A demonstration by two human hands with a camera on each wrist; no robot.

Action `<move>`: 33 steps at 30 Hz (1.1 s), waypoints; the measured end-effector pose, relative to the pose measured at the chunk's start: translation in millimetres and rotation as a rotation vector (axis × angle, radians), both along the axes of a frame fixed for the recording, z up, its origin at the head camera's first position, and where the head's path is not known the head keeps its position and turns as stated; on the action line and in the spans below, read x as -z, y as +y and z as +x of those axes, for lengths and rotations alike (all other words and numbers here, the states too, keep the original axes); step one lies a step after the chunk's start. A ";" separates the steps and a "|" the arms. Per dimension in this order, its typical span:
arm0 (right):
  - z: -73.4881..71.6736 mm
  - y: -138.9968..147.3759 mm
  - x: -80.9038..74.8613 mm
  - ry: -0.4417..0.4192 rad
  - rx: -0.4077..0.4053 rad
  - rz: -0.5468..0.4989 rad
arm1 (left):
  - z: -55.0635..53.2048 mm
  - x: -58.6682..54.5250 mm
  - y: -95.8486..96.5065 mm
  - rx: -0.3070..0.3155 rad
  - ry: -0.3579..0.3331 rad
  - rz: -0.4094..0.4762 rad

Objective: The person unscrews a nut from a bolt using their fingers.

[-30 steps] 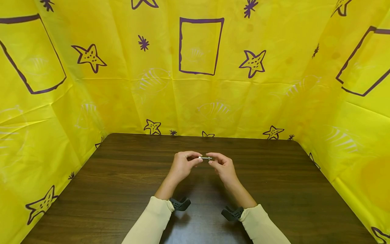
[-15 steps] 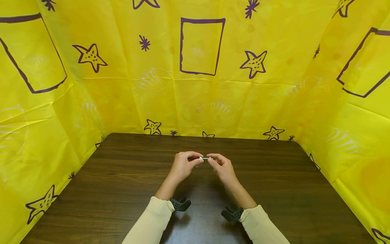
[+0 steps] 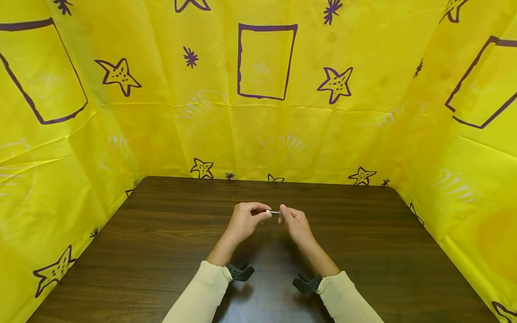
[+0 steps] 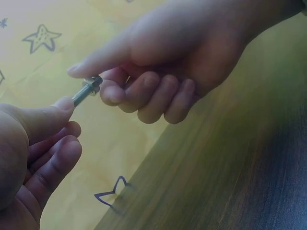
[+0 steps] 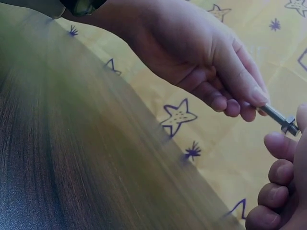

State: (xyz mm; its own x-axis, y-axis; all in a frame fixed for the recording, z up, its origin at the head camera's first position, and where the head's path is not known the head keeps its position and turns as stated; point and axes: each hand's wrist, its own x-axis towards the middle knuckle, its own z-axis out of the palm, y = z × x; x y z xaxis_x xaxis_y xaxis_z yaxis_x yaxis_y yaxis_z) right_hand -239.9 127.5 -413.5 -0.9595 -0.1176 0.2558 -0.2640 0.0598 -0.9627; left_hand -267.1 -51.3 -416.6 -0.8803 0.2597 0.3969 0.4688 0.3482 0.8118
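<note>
A silvery bolt (image 3: pixel 274 212) lies roughly level between the two hands, held above the table. My left hand (image 3: pixel 243 221) pinches its head end between thumb and fingers; the bolt head is mostly hidden by the fingertips. A hex nut (image 4: pixel 93 85) sits on the thread near the bolt's free end, with a little thread showing past it. My right hand (image 3: pixel 296 225) has its thumb and index finger on either side of the nut (image 5: pixel 289 126). The other right fingers are curled in, as the left wrist view shows.
A dark wood-grain table (image 3: pixel 161 251) lies under both hands. Yellow cloth (image 3: pixel 258 125) with star and fish drawings hangs around its back and sides. Dark bands (image 3: pixel 240 272) sit on both wrists over light sleeves.
My right fingers were spread around the nut, then closed on it, and the thumb has now rolled forward past the index finger. The left hand keeps its pinch, barely shifting.
</note>
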 end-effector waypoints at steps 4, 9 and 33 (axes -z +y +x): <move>0.0 0.4 -0.1 -0.011 0.006 0.004 | -0.4 1.5 0.7 -0.001 0.000 0.001; 0.1 0.5 -0.9 -0.011 0.007 -0.001 | -0.5 1.8 0.4 -0.008 0.006 0.002; 0.5 3.8 0.1 0.068 -0.069 -0.116 | -2.9 1.2 -1.3 -0.021 0.010 0.028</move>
State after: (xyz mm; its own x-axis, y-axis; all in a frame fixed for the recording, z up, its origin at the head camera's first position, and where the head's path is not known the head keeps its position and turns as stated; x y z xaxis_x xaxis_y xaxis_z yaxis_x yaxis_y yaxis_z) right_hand -239.4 131.3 -413.5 -0.9302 -0.1486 0.3356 -0.3284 -0.0716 -0.9418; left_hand -270.0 -52.6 -417.8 -0.8812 0.2297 0.4131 0.4701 0.3351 0.8165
